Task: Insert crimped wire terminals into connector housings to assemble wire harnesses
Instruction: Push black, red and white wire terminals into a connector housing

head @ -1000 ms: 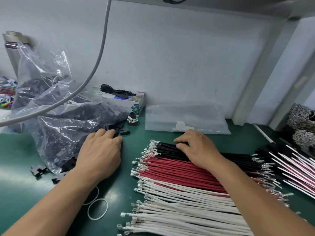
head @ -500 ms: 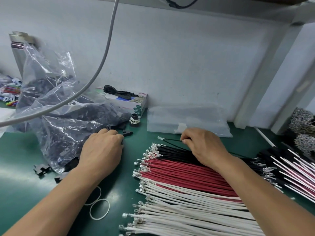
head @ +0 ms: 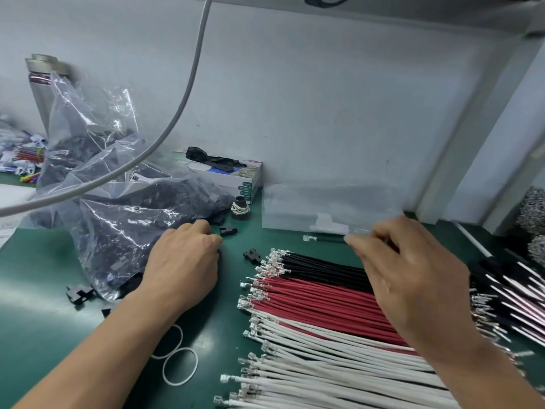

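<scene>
Green bench [head: 44, 320]. Right hand [head: 413, 290] pinches single black wire [head: 330, 239], lifted above wire pile [head: 309, 305]. Left hand [head: 182, 267] curled at bag of black housings [head: 124, 225]; grip hidden. Loose housing [head: 252, 255] between hands.

No text could be read. A small white label [head: 135, 178] with dark print sat on the crumpled clear plastic bag of black parts [head: 124, 214], too small to make out. The white cardboard glove box [head: 236, 178] bore teal side panels with illegible print.
</scene>
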Action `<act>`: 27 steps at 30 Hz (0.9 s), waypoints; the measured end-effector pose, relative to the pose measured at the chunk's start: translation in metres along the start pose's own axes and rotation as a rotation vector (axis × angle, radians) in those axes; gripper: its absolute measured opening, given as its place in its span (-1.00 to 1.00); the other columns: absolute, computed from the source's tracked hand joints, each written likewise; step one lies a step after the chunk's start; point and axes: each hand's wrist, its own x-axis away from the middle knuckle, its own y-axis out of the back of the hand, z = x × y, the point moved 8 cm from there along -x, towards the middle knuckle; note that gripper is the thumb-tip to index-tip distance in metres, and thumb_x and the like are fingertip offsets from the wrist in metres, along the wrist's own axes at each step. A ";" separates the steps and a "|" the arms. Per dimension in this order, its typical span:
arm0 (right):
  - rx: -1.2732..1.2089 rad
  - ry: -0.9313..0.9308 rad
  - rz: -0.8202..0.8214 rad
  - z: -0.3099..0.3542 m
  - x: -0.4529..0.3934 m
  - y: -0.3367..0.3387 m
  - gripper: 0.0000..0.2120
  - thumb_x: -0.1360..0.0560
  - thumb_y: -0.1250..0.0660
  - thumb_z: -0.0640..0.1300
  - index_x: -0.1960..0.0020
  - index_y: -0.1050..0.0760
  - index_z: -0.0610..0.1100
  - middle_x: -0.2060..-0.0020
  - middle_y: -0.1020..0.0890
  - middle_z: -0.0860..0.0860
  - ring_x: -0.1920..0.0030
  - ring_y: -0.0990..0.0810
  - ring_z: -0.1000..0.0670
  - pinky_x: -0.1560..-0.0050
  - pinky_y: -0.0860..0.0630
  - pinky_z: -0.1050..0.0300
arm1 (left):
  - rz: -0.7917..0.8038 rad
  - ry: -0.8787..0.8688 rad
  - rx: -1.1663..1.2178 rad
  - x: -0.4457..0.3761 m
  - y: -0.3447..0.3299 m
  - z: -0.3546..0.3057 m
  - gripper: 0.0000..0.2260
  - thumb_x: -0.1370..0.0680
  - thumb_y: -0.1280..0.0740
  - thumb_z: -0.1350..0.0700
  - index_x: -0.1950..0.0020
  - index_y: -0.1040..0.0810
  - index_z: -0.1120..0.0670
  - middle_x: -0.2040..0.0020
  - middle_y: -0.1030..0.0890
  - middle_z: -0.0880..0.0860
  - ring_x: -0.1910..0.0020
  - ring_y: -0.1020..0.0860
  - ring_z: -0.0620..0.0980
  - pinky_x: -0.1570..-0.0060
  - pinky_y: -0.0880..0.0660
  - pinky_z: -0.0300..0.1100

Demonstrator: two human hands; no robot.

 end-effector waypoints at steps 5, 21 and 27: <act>-0.101 0.022 -0.106 0.013 0.006 0.020 -0.85 -0.60 -0.36 -0.24 -0.04 -0.71 -0.20 0.21 -0.58 -0.07 0.26 -0.45 -0.04 0.36 -0.41 0.10 | -0.065 -0.066 0.090 0.002 0.009 -0.006 -0.73 -0.60 -0.30 0.09 -0.25 -0.65 -0.10 -0.24 -0.62 -0.07 -0.15 -0.55 0.05 -0.06 -0.52 -0.03; -0.373 -0.271 0.298 -0.007 0.035 -0.038 -0.88 -0.51 -0.44 -0.12 -0.01 -0.70 0.04 0.23 -0.51 0.16 0.28 -0.49 0.16 0.30 -0.43 0.31 | -0.001 -0.126 0.488 0.008 0.017 -0.021 -0.82 -0.60 -0.40 -0.02 -0.18 -0.69 -0.09 -0.08 -0.65 -0.18 -0.06 -0.60 -0.14 -0.09 -0.56 -0.11; -0.483 -0.348 0.204 -0.007 0.030 -0.029 -0.92 -0.55 -0.41 0.02 0.08 -0.66 0.08 0.21 -0.54 0.21 0.23 -0.56 0.11 0.27 -0.50 0.21 | 0.050 0.210 1.493 0.018 0.029 -0.032 -0.81 -0.61 -0.32 0.10 0.01 -0.75 -0.01 0.29 -0.66 0.05 0.39 -0.61 0.08 0.31 -0.64 -0.07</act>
